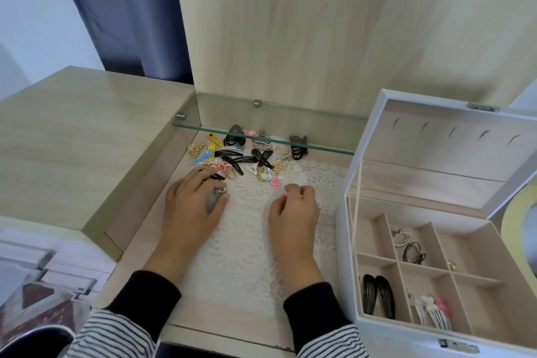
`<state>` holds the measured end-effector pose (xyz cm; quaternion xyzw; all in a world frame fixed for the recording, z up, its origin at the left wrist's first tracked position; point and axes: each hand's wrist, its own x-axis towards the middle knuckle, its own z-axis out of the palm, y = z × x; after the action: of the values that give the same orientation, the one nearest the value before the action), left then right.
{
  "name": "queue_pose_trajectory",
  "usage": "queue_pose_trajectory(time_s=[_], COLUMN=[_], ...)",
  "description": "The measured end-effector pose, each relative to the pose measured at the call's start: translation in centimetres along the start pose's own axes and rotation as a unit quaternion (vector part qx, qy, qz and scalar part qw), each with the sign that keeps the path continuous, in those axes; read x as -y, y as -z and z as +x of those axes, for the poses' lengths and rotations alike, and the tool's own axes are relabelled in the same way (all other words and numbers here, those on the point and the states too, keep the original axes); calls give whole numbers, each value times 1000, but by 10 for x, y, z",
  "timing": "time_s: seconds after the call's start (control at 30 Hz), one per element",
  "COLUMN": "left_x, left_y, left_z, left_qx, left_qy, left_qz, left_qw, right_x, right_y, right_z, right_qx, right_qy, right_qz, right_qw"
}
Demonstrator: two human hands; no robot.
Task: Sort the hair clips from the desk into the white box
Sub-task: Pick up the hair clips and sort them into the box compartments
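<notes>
Head view: hair clips (244,157) lie heaped at the centre of the frame, partly under a glass shelf (290,138). At the heap's lower left edge the left hand (191,209) pinches a small grey clip (219,192) between thumb and forefinger. Beside it, on the lace mat (247,244), the right hand (293,209) has its fingers curled; whether they hold anything cannot be told. At lower right the white box (344,241) stands open, a few clips in its compartments.
</notes>
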<state>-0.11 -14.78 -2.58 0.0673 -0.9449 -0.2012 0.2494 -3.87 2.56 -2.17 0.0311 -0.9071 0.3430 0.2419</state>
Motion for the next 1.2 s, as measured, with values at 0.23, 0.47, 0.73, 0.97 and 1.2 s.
queue_pose_trajectory(time_s=[0.23, 0.47, 0.73, 0.97, 1.2], left_x=[-5, -13, -14, -18, -25], left_y=[4, 7, 6, 11, 20], left_z=[-2, -6, -6, -3, 4], left_qx=[-35, -55, -48, -32, -25], left_qy=[-36, -80, -88, -82, -77], left_qz=[28, 105, 101, 128, 85], left_qw=[998, 990, 990, 988, 993], right_x=[3, 3, 6, 14, 33], right_y=[2, 1, 0, -3, 25], right_z=[1, -1, -1, -3, 0], right_qx=[29, 14, 77, 96, 132], right_qy=[43, 27, 120, 111, 147], right_qz=[106, -29, -55, -35, -33], right_qw=[993, 999, 988, 989, 980])
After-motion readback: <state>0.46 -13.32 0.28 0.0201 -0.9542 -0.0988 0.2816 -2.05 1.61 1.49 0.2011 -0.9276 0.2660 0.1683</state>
